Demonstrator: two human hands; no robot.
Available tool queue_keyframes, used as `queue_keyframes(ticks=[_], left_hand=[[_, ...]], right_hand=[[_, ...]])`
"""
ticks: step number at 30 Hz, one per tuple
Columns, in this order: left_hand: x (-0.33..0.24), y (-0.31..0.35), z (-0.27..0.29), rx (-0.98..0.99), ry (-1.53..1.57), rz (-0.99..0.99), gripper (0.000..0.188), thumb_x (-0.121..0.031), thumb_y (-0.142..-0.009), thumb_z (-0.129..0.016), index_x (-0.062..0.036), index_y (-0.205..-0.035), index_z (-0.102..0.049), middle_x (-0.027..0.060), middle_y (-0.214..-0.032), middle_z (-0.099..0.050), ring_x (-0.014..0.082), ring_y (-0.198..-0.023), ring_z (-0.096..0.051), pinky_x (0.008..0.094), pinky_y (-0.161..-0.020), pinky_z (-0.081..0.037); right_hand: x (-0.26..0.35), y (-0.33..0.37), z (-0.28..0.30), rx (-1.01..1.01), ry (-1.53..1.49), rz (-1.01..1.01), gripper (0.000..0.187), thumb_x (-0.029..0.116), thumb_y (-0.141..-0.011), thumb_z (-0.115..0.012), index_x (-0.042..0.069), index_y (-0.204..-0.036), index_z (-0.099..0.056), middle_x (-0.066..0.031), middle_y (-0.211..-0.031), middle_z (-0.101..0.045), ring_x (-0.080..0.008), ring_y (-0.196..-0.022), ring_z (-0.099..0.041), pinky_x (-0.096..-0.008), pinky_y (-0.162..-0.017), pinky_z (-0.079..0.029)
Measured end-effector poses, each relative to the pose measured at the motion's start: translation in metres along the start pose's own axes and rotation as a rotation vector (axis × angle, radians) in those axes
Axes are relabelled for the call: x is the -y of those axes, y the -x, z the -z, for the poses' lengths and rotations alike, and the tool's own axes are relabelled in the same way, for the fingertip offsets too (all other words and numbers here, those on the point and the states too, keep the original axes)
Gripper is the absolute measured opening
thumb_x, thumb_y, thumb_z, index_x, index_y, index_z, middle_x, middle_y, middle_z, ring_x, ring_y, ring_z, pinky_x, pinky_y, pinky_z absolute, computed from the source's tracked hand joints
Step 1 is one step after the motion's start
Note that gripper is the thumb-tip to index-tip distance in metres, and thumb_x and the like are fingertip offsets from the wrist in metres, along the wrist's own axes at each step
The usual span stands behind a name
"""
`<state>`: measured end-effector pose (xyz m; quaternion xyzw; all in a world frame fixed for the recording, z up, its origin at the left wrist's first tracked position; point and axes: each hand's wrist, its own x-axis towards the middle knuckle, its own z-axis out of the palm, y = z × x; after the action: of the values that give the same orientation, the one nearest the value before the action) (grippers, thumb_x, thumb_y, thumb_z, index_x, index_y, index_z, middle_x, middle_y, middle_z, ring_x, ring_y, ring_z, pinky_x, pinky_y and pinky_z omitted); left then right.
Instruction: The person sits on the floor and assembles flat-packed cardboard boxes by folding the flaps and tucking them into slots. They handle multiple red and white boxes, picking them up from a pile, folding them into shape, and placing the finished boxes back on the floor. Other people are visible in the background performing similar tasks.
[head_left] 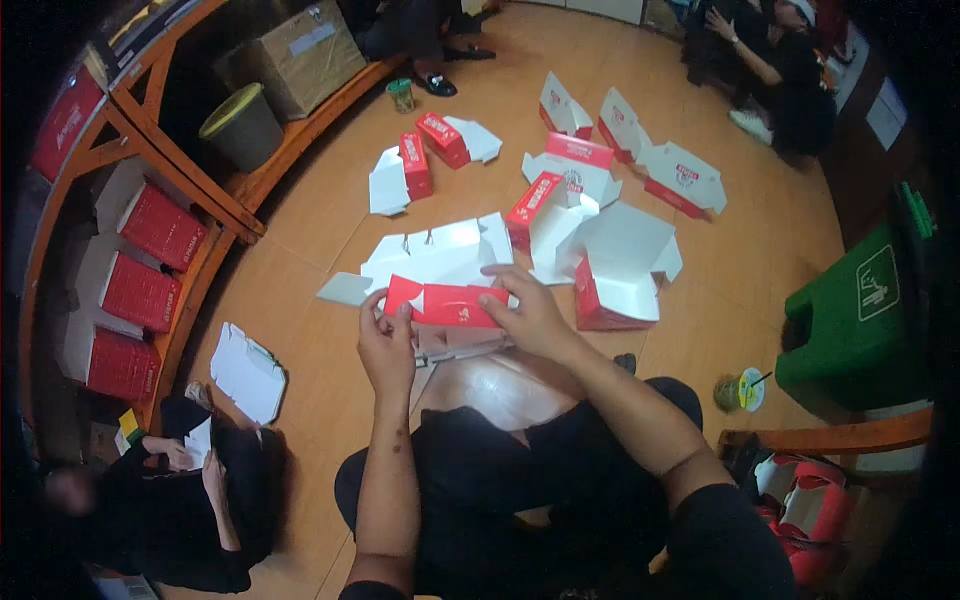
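Between my two hands is a partly folded red and white cardboard box (455, 303), its white inside panels (440, 250) spread out on the far side. My left hand (387, 340) grips the left end of the red side, thumb on the near face. My right hand (530, 315) holds the right end, with its thumb pressed on the red panel and a finger along the white edge. Just beyond my right hand stands an open red and white box (620, 270). Another partly folded box (545, 215) lies behind it.
More red and white boxes (415, 165) lie across the tiled floor. A person (180, 490) at the left handles white card beside a flat white sheet (248, 375). Others sit at the back. Shelves (240, 220) line the left; a green bin (850, 320) and cup (740, 390) are right.
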<state>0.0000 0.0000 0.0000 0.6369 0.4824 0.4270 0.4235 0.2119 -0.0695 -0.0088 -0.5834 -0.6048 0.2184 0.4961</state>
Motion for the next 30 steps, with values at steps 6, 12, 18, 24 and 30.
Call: queue_keyframes(ticks=[6, 12, 18, 24, 30], left_hand=[[0.014, -0.005, -0.009, 0.039, 0.362, -0.084, 0.036, -0.011, -0.093, -0.064, -0.0014, -0.124, -0.047, -0.0013, -0.064, -0.053, 0.0063, -0.053, -0.048, 0.0208, -0.047, -0.038], [0.001, -0.001, 0.002, 0.172, -0.06, 0.232, 0.033, -0.019, -0.096, -0.063, -0.002, -0.122, -0.052, 0.0005, -0.064, -0.052, 0.0071, -0.049, -0.048, 0.0217, -0.043, -0.037], [0.012, 0.001, -0.008, 0.027, 0.292, -0.053, 0.019, -0.019, -0.095, -0.064, -0.0018, -0.1, -0.058, 0.002, -0.064, -0.054, 0.0074, -0.053, -0.049, 0.0239, -0.046, -0.037], [-0.001, 0.008, -0.011, -0.089, -0.204, -0.186, 0.019, -0.015, -0.086, -0.071, 0.0011, -0.093, -0.064, 0.0053, -0.064, -0.056, 0.0103, -0.057, -0.048, 0.0288, -0.053, -0.042], [-0.025, 0.018, -0.008, 0.123, -0.342, -0.363, 0.014, -0.016, -0.087, -0.068, -0.0025, -0.092, -0.068, 0.0155, -0.085, -0.07, 0.027, -0.075, -0.069, 0.0361, -0.068, -0.053]], right_hand=[[-0.002, 0.001, -0.007, -0.069, 0.092, -0.018, 0.03, 0.023, -0.089, -0.064, -0.005, -0.099, -0.062, -0.0216, -0.122, -0.059, -0.0381, -0.112, -0.057, -0.0421, -0.097, -0.045], [-0.003, 0.005, 0.004, -0.155, 0.128, -0.049, 0.03, 0.023, -0.089, -0.064, -0.005, -0.101, -0.062, -0.0225, -0.124, -0.058, -0.0392, -0.113, -0.057, -0.0427, -0.096, -0.046], [-0.01, 0.003, 0.002, -0.097, 0.15, -0.155, 0.036, 0.027, -0.091, -0.062, -0.002, -0.112, -0.063, -0.0187, -0.12, -0.06, -0.0343, -0.099, -0.061, -0.0399, -0.087, -0.049], [0.0, 0.007, 0.0, 0.049, 0.15, -0.003, 0.034, 0.028, -0.092, -0.062, -0.003, -0.107, -0.065, -0.019, -0.122, -0.059, -0.0333, -0.107, -0.059, -0.0398, -0.093, -0.047], [0.008, 0.01, 0.002, 0.076, 0.13, 0.073, 0.026, 0.025, -0.091, -0.064, -0.001, -0.094, -0.065, -0.0176, -0.121, -0.058, -0.0336, -0.11, -0.058, -0.0405, -0.093, -0.048]])
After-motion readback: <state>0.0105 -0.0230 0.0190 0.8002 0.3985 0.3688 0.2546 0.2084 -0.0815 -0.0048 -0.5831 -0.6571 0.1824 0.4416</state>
